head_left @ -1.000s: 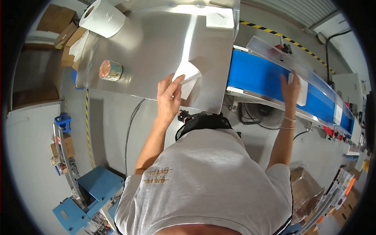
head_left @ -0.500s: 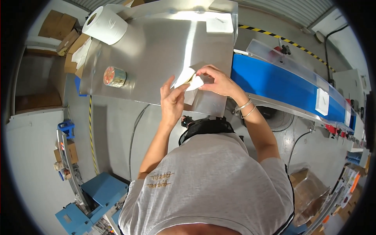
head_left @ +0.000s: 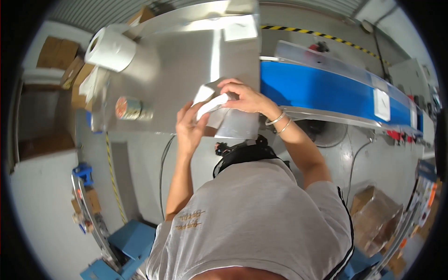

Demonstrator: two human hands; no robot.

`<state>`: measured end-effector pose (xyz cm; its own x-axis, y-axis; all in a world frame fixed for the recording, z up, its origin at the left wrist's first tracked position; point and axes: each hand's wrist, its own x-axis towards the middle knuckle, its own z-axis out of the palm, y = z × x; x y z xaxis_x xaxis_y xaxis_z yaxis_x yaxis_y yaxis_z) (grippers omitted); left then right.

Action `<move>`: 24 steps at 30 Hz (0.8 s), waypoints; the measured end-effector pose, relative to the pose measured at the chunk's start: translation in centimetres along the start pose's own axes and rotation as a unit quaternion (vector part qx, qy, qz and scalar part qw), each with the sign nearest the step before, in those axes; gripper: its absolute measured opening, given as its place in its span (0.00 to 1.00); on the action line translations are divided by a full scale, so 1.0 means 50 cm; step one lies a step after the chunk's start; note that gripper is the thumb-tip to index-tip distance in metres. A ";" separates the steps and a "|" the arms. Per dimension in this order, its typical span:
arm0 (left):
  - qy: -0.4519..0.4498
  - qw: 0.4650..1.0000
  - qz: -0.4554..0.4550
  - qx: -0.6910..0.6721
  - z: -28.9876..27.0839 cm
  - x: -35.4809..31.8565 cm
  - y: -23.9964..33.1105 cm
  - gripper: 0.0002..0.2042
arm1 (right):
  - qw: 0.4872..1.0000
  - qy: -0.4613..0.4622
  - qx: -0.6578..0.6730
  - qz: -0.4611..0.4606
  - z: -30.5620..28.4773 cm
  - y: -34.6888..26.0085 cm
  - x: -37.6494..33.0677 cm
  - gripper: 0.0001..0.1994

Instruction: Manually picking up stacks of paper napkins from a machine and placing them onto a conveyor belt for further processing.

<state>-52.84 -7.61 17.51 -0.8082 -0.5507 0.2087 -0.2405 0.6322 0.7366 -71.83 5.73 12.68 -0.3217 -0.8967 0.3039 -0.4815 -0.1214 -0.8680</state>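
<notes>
Over the near right part of the steel table (head_left: 172, 65), both hands hold a small white carton (head_left: 212, 105) between them. Its flap stands up at the far left side. My left hand (head_left: 190, 123) has the near left end of it between thumb and fingers. On its right end, my right hand (head_left: 246, 99) pinches with the thumb and fingertips, two bangles on that wrist. What is inside the carton cannot be seen. To the left of my left hand, a roll of printed labels or tape (head_left: 129, 108) lies on the table.
A large white roll (head_left: 105, 49) sits at the far left, with cardboard boxes (head_left: 79, 84) beside the table. One flat white box (head_left: 240, 29) lies at the far right corner. To the right runs a blue conveyor belt (head_left: 317, 86) with a clear guard and a white box (head_left: 382, 105) on it.
The carton has been turned and tilted between my hands, so its opening no longer faces up. My hands stay on it. The whole view has shifted slightly.
</notes>
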 end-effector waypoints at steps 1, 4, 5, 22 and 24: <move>-0.002 1.000 -0.009 -0.008 -0.001 -0.001 -0.016 0.15 | 0.999 0.036 0.025 -0.021 0.000 0.012 -0.013 0.14; 0.012 1.000 0.004 0.025 -0.011 -0.010 -0.070 0.13 | 0.977 0.085 0.114 0.159 -0.040 0.014 -0.069 0.15; 0.023 0.998 0.019 0.057 -0.008 -0.006 -0.070 0.12 | 0.965 0.146 0.122 0.180 -0.065 0.037 -0.102 0.16; -0.169 0.963 0.209 -0.025 0.113 0.057 0.177 0.14 | 0.771 0.418 -0.395 0.272 -0.509 0.088 -0.469 0.22; -0.249 0.948 0.161 -0.118 0.144 0.067 0.230 0.13 | 0.908 0.358 -0.032 0.215 -0.429 0.055 -0.405 0.20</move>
<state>-62.18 1.71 22.07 -0.9869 0.0125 0.1608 0.1410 0.5511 0.8225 -84.14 32.69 12.57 -0.9279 -0.3454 0.1402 -0.2249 0.2189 -0.9495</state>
